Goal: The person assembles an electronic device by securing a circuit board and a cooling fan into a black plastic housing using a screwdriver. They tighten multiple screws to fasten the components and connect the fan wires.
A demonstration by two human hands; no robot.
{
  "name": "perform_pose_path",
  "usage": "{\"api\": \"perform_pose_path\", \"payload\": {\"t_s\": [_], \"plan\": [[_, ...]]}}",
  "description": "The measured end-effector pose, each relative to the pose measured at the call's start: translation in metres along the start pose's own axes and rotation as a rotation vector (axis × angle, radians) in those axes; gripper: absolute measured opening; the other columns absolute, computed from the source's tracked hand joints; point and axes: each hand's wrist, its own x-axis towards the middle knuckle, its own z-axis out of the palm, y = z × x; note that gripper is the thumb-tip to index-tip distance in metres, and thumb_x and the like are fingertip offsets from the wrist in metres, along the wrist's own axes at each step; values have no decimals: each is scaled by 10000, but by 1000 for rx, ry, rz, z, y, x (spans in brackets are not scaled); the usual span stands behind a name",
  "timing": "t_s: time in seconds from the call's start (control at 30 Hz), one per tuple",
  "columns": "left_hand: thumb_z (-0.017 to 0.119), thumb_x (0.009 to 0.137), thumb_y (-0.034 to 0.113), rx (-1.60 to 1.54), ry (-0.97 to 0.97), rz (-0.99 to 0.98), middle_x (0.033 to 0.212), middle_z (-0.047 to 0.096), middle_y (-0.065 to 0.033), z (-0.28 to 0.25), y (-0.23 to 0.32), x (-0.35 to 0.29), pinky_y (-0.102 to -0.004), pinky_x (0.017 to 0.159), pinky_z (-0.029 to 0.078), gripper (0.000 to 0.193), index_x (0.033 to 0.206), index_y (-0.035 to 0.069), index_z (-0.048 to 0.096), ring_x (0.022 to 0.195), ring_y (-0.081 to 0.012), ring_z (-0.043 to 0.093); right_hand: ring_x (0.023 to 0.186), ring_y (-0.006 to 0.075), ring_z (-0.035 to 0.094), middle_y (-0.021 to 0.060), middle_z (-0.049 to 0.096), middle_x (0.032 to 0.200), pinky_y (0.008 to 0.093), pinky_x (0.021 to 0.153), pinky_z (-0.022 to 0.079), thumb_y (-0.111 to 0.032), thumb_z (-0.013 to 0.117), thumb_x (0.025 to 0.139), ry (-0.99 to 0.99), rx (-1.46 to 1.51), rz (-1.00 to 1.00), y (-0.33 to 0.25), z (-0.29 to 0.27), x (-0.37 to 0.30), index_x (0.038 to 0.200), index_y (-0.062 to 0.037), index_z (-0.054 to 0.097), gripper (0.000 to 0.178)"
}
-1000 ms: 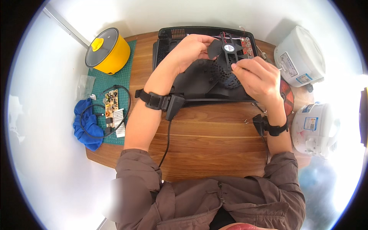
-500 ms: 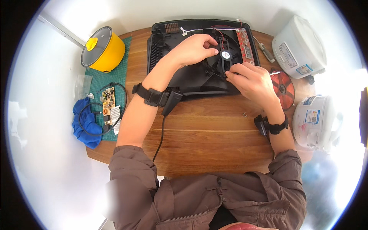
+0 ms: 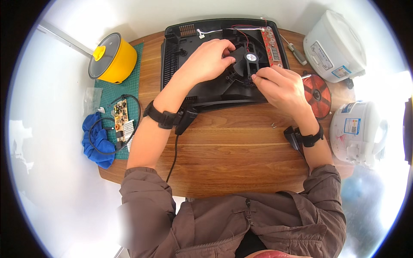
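Both hands gripped a small black fan (image 3: 248,64) inside the opened black casing (image 3: 180,64) on the tabletop (image 3: 232,150); the left hand (image 3: 208,60) hid its left side, the right hand (image 3: 282,86) pinched its lower edge.

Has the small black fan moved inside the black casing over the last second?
Cannot tell. The fan sits beside the red control board, as before; the camera moved.

The left hand (image 3: 208,62) covers the middle of the open black casing (image 3: 172,64), and its fingers hide part of the small fan (image 3: 251,60). The right hand (image 3: 282,88) hides the casing's near right corner. The two screws (image 3: 273,125) on the surface are too small to make out.
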Motion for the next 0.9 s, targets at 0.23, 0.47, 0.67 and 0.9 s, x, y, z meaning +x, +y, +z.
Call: {"api": "perform_pose_path", "payload": {"t_s": [0.23, 0.47, 0.67, 0.9], "plan": [[574, 1003, 226, 77, -17, -9, 1143, 728, -204, -4, 10, 17, -410, 950, 537, 332, 1217, 8, 704, 1088, -351, 691, 681, 136, 596, -34, 630, 861, 293, 552, 505, -71, 758, 722, 120, -63, -40, 0, 3, 1, 901, -84, 725, 182], [563, 1003, 214, 109, -84, -3, 1132, 736, -204, -3, -8, 44, -401, 949, 534, 346, 1238, 1, 702, 1073, -344, 698, 699, 141, 600, -40, 631, 872, 298, 566, 503, -83, 744, 727, 46, -4, -46, 0, 4, -1, 894, -92, 710, 171], [609, 991, 207, 35, -83, -65, 1130, 747, -185, 5, -14, 58, -362, 911, 530, 346, 1257, 11, 708, 1029, -263, 708, 727, 181, 629, -25, 628, 871, 337, 609, 525, -90, 703, 777, -76, 110, 17, 0, 4, -1, 869, -105, 681, 96], [590, 1004, 198, -279, -110, -161, 922, 686, -29, 11, -21, 62, -284, 752, 481, 352, 1318, 93, 709, 809, -119, 589, 748, 216, 651, -10, 631, 861, 350, 624, 539, -85, 701, 802, -171, 175, 118, -2, -1, 2, 883, -103, 689, 84]]}}
